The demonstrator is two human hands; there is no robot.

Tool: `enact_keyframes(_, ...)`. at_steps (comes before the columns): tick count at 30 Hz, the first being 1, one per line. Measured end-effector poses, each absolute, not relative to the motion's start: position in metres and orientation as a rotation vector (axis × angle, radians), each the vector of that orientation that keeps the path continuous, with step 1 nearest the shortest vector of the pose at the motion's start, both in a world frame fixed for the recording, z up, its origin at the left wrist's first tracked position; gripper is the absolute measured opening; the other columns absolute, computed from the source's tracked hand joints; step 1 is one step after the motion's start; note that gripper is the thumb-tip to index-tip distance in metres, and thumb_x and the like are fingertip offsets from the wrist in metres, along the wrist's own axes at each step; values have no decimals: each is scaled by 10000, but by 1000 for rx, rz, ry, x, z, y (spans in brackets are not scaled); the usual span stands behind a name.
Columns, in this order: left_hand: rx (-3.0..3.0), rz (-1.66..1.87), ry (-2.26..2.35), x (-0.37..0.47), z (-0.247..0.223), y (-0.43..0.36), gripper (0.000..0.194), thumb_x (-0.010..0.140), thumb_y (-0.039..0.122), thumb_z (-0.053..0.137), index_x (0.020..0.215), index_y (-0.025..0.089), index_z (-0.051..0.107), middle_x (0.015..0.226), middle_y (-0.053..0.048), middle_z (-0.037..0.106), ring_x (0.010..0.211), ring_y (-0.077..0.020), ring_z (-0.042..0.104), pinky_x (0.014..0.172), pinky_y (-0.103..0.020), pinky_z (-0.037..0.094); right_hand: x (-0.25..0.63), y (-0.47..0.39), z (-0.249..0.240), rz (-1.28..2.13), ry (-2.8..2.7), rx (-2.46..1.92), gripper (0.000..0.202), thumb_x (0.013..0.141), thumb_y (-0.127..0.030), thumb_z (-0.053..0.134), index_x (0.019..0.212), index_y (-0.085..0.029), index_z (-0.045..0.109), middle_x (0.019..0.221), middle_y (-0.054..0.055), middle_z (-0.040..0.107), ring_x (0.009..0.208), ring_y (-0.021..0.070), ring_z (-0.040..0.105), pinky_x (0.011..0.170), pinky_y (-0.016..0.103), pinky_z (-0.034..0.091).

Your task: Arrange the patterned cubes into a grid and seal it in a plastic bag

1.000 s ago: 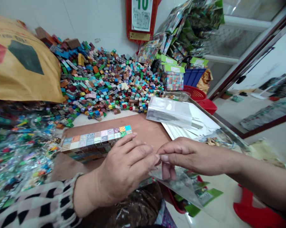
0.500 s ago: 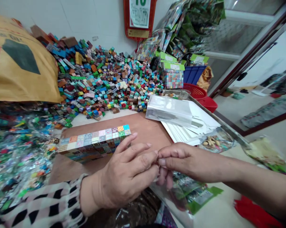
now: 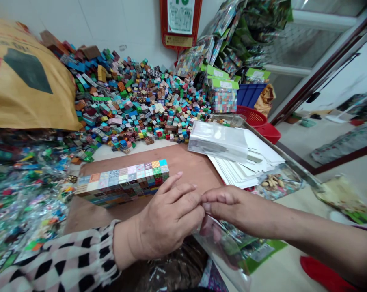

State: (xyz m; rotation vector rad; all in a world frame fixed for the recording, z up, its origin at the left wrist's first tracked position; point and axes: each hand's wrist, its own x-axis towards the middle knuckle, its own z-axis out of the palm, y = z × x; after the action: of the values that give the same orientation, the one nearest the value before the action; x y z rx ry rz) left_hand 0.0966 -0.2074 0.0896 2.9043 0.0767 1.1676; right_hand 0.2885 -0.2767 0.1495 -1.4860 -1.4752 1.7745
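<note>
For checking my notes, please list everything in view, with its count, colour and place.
Loose cubes: uncountable, many colours, against wall
Sack: one, yellow, far left
Small pieces in clear wrap: uncountable, mixed, near left
Calendar: one, red frame, wall
Green-topped packs: several, mixed, back right and below hands
Bin: one, blue, behind basket
Basket: one, red, back right
Cube block: one, multicoloured, on board
Board: one, brown, centre
Clear plastic stack: one, on cards
Cards: several, white, right of board
Peanuts: several, tan, beside cards
Clear bag: one, under hands
Left hand, right hand: at bag, fingertips meeting
</note>
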Motion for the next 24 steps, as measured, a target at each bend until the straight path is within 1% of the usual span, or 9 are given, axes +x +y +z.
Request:
enact_keyframes(2, 2895, 1132, 85, 97, 88, -207, 118, 893, 140, 556, 967, 160, 647, 986, -53, 733, 1065, -208, 613, 1188, -459, 310, 288, -277, 151, 1769, -1490, -1510, 264, 872, -364, 535, 690, -181, 594, 702, 28, 659, 632, 150, 620, 697, 292, 485)
enact_keyframes(5, 2912, 1118, 125, 97, 88, -207, 92, 889, 143, 588, 955, 165, 647, 1011, -48, 729, 1097, -212, 603, 1204, -471, 285, 289, -278, 151, 1798, -1472, -1518, 248, 882, -390, 538, 752, -184, 590, 714, 27, 678, 609, 146, 618, 677, 288, 486)
enact_keyframes(8, 2964, 1100, 201, 99, 91, -209, 96, 905, 155, 570, 937, 169, 660, 1035, -50, 721, 1115, -215, 592, 1218, -486, 260, 291, -282, 148, 1807, -1470, -1557, 215, 914, -363, 507, 817, -188, 583, 751, 35, 707, 615, 146, 632, 661, 280, 492)
enact_keyframes(10, 3004, 1079, 231, 100, 95, -212, 130, 922, 156, 537, 890, 176, 662, 1023, -50, 709, 1119, -210, 587, 1224, -481, 248, 293, -285, 146, 1752, -1569, -1608, 219, 939, -326, 465, 807, -191, 575, 756, 37, 710, 623, 148, 635, 625, 265, 482)
enact_keyframes(13, 3050, 1115, 207, 99, 105, -216, 180, 945, 171, 509, 845, 195, 656, 986, -37, 683, 1105, -198, 568, 1209, -447, 273, 297, -285, 153, 1424, -1914, -1695, 222, 937, -233, 440, 748, -195, 551, 693, 13, 669, 597, 134, 595, 569, 232, 424)
enact_keyframes(16, 3087, 1164, 67, 97, 117, -219, 130, 928, 186, 538, 913, 217, 663, 1033, -19, 654, 1092, -190, 533, 1137, -400, 326, 303, -284, 170, 980, -2249, -1731, 190, 891, -136, 454, 746, -193, 564, 671, 3, 641, 592, 125, 557, 555, 226, 369)
enact_keyframes(20, 3167, 1304, -150, 97, 138, -222, 164, 899, 165, 547, 991, 244, 658, 1135, 31, 621, 1112, -150, 471, 1017, -339, 324, 308, -288, 194, 673, -2457, -1787, 162, 862, -104, 495, 798, -198, 610, 722, 17, 678, 610, 136, 583, 563, 229, 374)
enact_keyframes(22, 3205, 1214, -203, 101, 148, -222, 209, 933, 158, 468, 988, 252, 646, 1086, 45, 649, 1094, -152, 481, 906, -320, 345, 309, -292, 201, 545, -2511, -1792, 143, 845, -101, 532, 817, -204, 627, 701, 15, 676, 608, 145, 592, 578, 235, 389)
enact_keyframes(24, 3215, 1117, -249, 105, 156, -221, 226, 956, 156, 413, 929, 237, 622, 907, 27, 660, 1007, -179, 519, 814, -338, 348, 309, -298, 205, 423, -2536, -1786, 165, 828, -79, 537, 837, -206, 642, 675, 14, 669, 620, 157, 604, 609, 247, 409)
